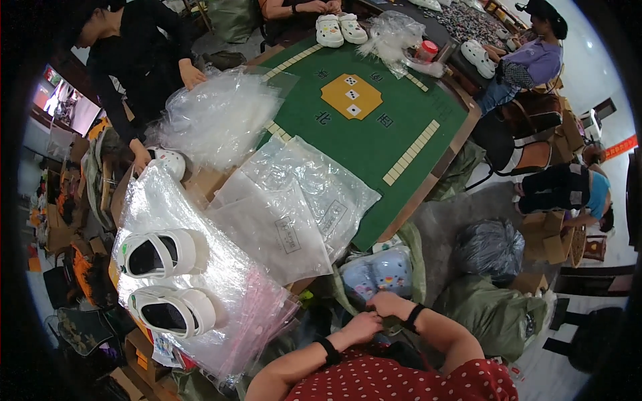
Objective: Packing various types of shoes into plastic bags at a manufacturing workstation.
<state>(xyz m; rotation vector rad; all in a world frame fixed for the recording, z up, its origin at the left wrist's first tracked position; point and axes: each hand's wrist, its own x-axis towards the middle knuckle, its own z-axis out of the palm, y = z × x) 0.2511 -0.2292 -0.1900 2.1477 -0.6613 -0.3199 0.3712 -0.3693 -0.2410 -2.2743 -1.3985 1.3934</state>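
Observation:
At the lower middle, my left hand (363,327) and my right hand (390,305) are close together, fingers curled in. What sits between the fingers is too small or hidden to make out. Just beyond them, light blue clogs (391,266) with small coloured charms lie in an open green woven sack (417,250). To the left, a white clog (157,253) and another white clog (175,311) rest on silvery plastic sheeting (221,267). Pink-edged clear plastic bags (257,321) lie at its near edge, and frosted bags (284,227) overlap the table.
A green game table (361,154) carries rows of tiles. A co-worker in black (144,53) handles a heap of clear bags (221,113) at the far left. White clogs (340,29) stand at the far edge. Stuffed sacks (491,314) sit at the right.

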